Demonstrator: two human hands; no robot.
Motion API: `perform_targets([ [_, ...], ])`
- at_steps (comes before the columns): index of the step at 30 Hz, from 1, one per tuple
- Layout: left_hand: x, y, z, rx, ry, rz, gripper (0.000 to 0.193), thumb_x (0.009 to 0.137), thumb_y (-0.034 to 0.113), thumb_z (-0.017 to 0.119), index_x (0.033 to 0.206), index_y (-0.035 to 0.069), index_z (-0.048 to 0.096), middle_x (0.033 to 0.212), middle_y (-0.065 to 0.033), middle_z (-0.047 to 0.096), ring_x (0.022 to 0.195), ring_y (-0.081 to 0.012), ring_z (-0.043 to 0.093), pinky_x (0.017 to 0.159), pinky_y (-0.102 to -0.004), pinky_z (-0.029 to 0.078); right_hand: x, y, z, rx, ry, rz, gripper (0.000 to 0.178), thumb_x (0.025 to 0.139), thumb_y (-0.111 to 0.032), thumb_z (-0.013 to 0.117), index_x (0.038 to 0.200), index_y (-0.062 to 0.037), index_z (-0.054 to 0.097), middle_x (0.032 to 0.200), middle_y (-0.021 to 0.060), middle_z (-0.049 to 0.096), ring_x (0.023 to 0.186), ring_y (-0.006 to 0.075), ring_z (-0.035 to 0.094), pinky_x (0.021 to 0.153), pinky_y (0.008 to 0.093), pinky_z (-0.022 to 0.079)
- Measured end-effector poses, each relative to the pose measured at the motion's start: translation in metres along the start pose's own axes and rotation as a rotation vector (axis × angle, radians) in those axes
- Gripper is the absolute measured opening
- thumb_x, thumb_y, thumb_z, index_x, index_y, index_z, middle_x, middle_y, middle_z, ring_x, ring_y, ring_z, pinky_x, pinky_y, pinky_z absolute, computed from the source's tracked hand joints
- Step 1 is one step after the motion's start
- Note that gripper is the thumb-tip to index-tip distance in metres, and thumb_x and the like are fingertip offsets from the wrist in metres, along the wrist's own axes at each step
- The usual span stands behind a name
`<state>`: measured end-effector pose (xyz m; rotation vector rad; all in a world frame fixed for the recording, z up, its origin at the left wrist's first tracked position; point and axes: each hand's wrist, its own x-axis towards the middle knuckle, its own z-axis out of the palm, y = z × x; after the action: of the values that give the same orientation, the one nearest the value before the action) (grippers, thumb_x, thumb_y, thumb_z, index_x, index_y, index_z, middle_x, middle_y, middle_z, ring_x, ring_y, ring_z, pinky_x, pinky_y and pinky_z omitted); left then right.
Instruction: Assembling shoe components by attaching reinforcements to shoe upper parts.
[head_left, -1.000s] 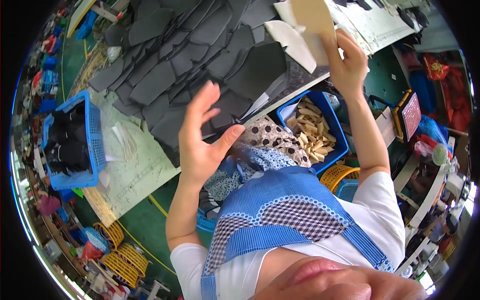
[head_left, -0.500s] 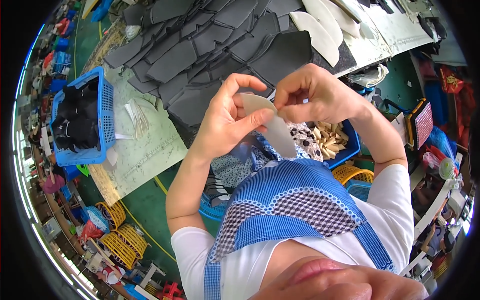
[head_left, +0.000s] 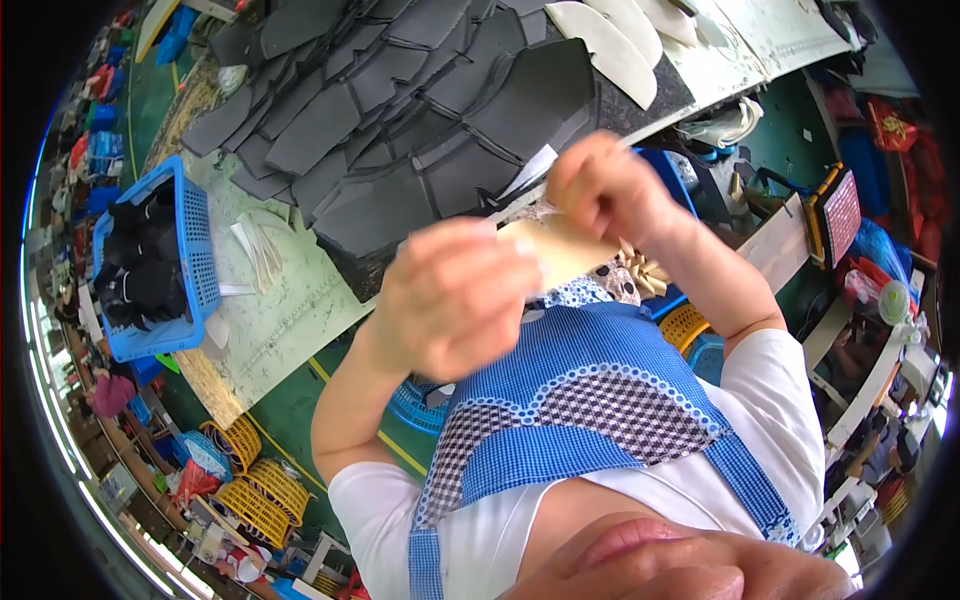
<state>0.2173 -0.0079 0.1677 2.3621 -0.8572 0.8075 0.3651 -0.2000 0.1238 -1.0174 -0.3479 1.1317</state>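
Over my lap, a thin yellowish-cream flat piece (head_left: 563, 248) is stretched out between my hands. My left hand (head_left: 455, 300), smeared by motion, is closed on its left end. At its upper right, my right hand (head_left: 608, 190) has its fingers curled together; blur hides what they pinch. Beyond my hands, dark grey foam-like cut pieces (head_left: 500, 105) lie overlapped across the table. A narrow white strip (head_left: 532, 170) shows by the table's near edge.
Off-white rounded pieces (head_left: 607, 50) lie at the back right. On the left stands a blue basket (head_left: 205, 245) of black items, beside thin white strips (head_left: 258, 255). Below my right forearm, a blue bin (head_left: 673, 300) holds curled cream pieces (head_left: 645, 272).
My left hand has lowered and turned its back upward. The piece, off-white and slanting down before, now shows a yellowish face. My right hand remains close to it. The view has shifted slightly.
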Motion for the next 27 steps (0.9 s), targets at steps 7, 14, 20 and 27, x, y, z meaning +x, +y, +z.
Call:
perform_targets([
  [7, -0.02, 0.016, -0.015, -0.016, 0.011, -0.28, 0.024, 0.066, 0.008, 0.079, 0.089, 0.009, 0.07, 0.118, -0.0117, 0.064, 0.108, -0.0301, 0.06, 0.087, -0.041, 0.05, -0.077, 0.026, -0.093, -1.35, 0.61, 0.03, 0.02, 0.085, -0.012, 0.057, 0.073, 0.0029, 0.063, 0.071, 0.0062, 0.062, 0.063, 0.012, 0.058, 0.057, 0.0273, 0.046],
  [14, 0.004, 0.003, 0.012, -0.002, 0.024, -0.127, 0.017, 0.07, 0.007, 0.076, 0.086, 0.01, 0.069, 0.119, -0.0091, 0.064, 0.109, -0.0272, 0.06, 0.089, -0.0387, 0.051, -0.05, -0.005, 0.015, -0.444, 0.057, -0.169, 0.02, 0.086, -0.008, 0.057, 0.097, 0.0041, 0.068, 0.095, 0.0098, 0.07, 0.09, 0.0147, 0.066, 0.082, 0.0278, 0.052],
  [20, 0.0, 0.019, 0.024, 0.048, 0.013, 0.022, 0.006, 0.078, 0.003, 0.07, 0.081, 0.006, 0.066, 0.113, -0.0046, 0.066, 0.11, -0.0217, 0.06, 0.092, -0.0367, 0.053, -0.033, 0.02, 0.014, -0.126, 0.252, -0.019, 0.017, 0.094, -0.017, 0.058, 0.093, -0.002, 0.065, 0.084, 0.0013, 0.066, 0.074, 0.0089, 0.063, 0.07, 0.0231, 0.051],
  [27, -0.045, 0.043, -0.011, -0.677, -0.056, -0.65, 0.031, 0.078, -0.005, 0.071, 0.079, 0.009, 0.043, 0.118, -0.0169, 0.068, 0.122, -0.0331, 0.059, 0.101, -0.0448, 0.046, -0.099, 0.049, -0.151, -0.586, 0.883, 0.088, 0.018, 0.091, -0.02, 0.062, 0.099, -0.0052, 0.069, 0.096, 0.01, 0.067, 0.086, 0.0134, 0.064, 0.071, 0.0297, 0.052],
])
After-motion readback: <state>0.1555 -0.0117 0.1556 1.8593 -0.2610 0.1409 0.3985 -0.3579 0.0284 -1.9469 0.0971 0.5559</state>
